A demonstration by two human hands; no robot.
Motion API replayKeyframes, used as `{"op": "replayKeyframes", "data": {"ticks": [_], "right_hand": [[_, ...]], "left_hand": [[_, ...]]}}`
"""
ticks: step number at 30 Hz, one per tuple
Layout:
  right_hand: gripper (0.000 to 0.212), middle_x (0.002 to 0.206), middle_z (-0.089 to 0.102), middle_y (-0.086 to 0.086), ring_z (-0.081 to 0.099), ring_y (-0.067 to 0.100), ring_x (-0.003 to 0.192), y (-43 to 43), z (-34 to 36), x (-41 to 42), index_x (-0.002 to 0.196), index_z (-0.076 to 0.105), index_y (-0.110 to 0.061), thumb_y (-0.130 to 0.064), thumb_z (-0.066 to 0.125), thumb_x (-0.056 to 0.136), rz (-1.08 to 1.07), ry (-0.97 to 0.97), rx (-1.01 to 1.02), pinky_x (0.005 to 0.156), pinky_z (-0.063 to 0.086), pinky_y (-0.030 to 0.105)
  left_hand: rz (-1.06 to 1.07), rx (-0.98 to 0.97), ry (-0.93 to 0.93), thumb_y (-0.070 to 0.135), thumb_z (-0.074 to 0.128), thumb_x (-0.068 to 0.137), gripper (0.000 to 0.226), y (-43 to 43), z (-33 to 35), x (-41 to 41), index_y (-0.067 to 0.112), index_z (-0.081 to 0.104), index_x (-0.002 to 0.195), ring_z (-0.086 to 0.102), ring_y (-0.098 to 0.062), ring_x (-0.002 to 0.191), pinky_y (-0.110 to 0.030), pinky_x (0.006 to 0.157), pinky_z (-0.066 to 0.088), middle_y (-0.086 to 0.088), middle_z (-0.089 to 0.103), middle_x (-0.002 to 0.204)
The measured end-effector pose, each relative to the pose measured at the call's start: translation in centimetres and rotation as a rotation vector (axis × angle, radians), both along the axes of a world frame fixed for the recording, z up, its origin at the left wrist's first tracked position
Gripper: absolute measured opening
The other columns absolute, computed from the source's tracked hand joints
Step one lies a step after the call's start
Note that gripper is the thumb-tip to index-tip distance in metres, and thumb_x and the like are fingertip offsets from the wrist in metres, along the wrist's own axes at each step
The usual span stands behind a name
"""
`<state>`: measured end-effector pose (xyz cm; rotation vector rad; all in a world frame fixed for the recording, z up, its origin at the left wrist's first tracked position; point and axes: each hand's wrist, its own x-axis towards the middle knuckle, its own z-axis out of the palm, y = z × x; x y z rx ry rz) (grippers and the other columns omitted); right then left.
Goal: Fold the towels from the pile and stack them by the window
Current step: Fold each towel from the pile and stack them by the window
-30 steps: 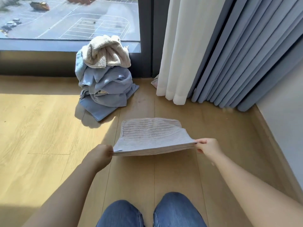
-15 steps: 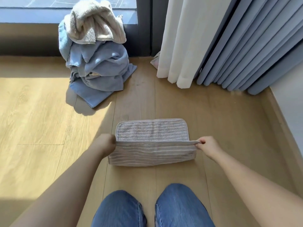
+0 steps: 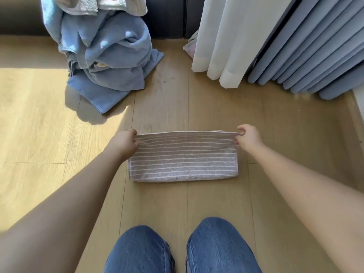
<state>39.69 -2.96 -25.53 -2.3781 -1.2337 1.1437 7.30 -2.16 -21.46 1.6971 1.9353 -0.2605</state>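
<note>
On the pale wooden plank floor (image 3: pixel 275 119): a grey terry towel with thin white stripes (image 3: pixel 183 158) lies at frame centre, folded into a long flat rectangle.
Left hand (image 3: pixel 124 143): fingers curled, pinching the towel's far corner at 10 o'clock.
Right hand (image 3: pixel 248 137): thumb and fingers pinching the far corner at 2 o'clock; the edge between both hands is drawn straight.
Pile: a heap of crumpled light-blue towels (image 3: pixel 106 62), pale ones on top, sits at 11 o'clock, well apart from the striped towel.
Curtains: a sheer white curtain (image 3: pixel 222 36) at 1 o'clock, a pleated blue-grey curtain (image 3: pixel 315 46) beside it.
Knees: blue denim jeans (image 3: pixel 141 251) at 6 o'clock.
</note>
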Motion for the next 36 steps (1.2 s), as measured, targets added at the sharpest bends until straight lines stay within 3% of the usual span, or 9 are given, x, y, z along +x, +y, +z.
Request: {"op": "replayKeyframes", "data": {"ticks": [5, 9, 13, 18, 20, 23, 27, 31, 36], "right_hand": [[0.064, 0.133, 0.047, 0.016, 0.055, 0.029, 0.102, 0.8, -0.8, -0.9, 0.146, 0.022, -0.018, -0.002, 0.050, 0.091, 0.068, 0.044, -0.101, 0.076, 0.044, 0.031], [0.060, 0.138, 0.043, 0.014, 0.051, 0.031, 0.115, 0.1, -1.1, -1.5, 0.145, 0.024, -0.012, -0.004, 0.050, 0.091, 0.015, 0.013, -0.115, 0.088, 0.044, 0.034], [0.028, 0.119, 0.059, 0.018, 0.057, 0.031, 0.107, -2.3, -2.4, -1.8, 0.118, 0.054, -0.002, -0.008, 0.047, 0.091, 0.016, -0.041, -0.217, 0.085, 0.045, 0.033], [0.023, 0.106, 0.065, 0.020, 0.060, 0.034, 0.095, -4.2, -3.0, -2.0, 0.105, 0.063, 0.004, -0.009, 0.050, 0.090, -0.039, -0.098, -0.256, 0.069, 0.043, 0.032], [0.022, 0.098, 0.065, 0.020, 0.056, 0.029, 0.082, -4.6, -3.4, -2.1, 0.098, 0.065, 0.003, -0.010, 0.049, 0.090, -0.072, -0.061, -0.298, 0.058, 0.036, 0.028], [0.019, 0.090, 0.060, 0.017, 0.053, 0.026, 0.080, -5.2, -4.1, -2.0, 0.082, 0.062, -0.001, -0.011, 0.049, 0.091, -0.162, 0.044, -0.330, 0.060, 0.035, 0.028], [0.028, 0.104, 0.063, 0.028, 0.060, 0.033, 0.091, -5.9, -4.7, -1.7, 0.100, 0.058, 0.014, -0.009, 0.051, 0.088, -0.404, 0.202, -0.249, 0.084, 0.048, 0.047], [0.001, 0.079, 0.041, 0.008, 0.036, 0.019, 0.072, -6.8, -3.7, -1.6, 0.078, 0.051, -0.009, -0.009, 0.051, 0.078, -0.600, 0.311, -0.126, 0.062, 0.029, 0.027], [0.032, 0.059, 0.024, 0.003, 0.018, 0.015, 0.053, -7.9, -3.1, -1.3, 0.057, 0.029, -0.016, -0.005, 0.048, 0.079, -0.558, 0.269, -0.065, 0.051, 0.012, 0.027]], "left_hand": [[0.002, -0.099, -0.032, 0.010, 0.049, 0.089, 0.059, 0.1, -2.2, 0.2, 0.008, 0.027, 0.143, 0.042, -0.031, 0.126, -0.037, 0.102, 0.037, -0.017, 0.039, 0.141], [0.126, -0.002, -0.091, 0.009, 0.053, 0.087, 0.073, -0.5, -3.1, 0.8, 0.013, 0.013, 0.148, 0.026, -0.030, 0.137, -0.034, 0.109, 0.027, -0.012, 0.009, 0.155], [0.374, -0.004, -0.052, 0.012, 0.052, 0.087, 0.055, -2.5, -5.1, 0.7, 0.001, 0.031, 0.136, 0.036, -0.039, 0.126, -0.042, 0.104, 0.030, -0.023, 0.034, 0.137], [0.571, -0.110, -0.076, 0.016, 0.047, 0.091, 0.030, -4.4, -6.6, 0.2, -0.005, 0.051, 0.111, 0.052, -0.039, 0.107, -0.038, 0.083, 0.041, -0.025, 0.056, 0.114], [0.666, -0.122, -0.147, 0.016, 0.049, 0.091, 0.027, -4.6, -6.9, 0.1, -0.006, 0.055, 0.104, 0.055, -0.038, 0.099, -0.039, 0.083, 0.044, -0.026, 0.059, 0.108], [0.911, -0.173, -0.378, 0.018, 0.051, 0.093, 0.020, -4.9, -6.8, 0.2, -0.001, 0.057, 0.087, 0.054, -0.027, 0.068, -0.039, 0.079, 0.049, -0.019, 0.058, 0.084], [1.111, -0.228, -0.611, 0.019, 0.048, 0.096, 0.024, -5.4, -6.3, 0.4, 0.010, 0.051, 0.074, 0.053, -0.022, 0.063, -0.037, 0.067, 0.049, -0.008, 0.054, 0.076], [1.212, -0.070, -0.687, 0.013, 0.050, 0.093, 0.022, -6.0, -6.2, -0.2, 0.010, 0.052, 0.071, 0.055, -0.025, 0.076, -0.038, 0.075, 0.049, -0.010, 0.055, 0.083], [1.175, -0.004, -0.658, 0.009, 0.052, 0.087, 0.021, -7.2, -6.2, -1.0, 0.010, 0.053, 0.066, 0.050, -0.018, 0.067, -0.031, 0.068, 0.048, -0.006, 0.051, 0.073]]}}
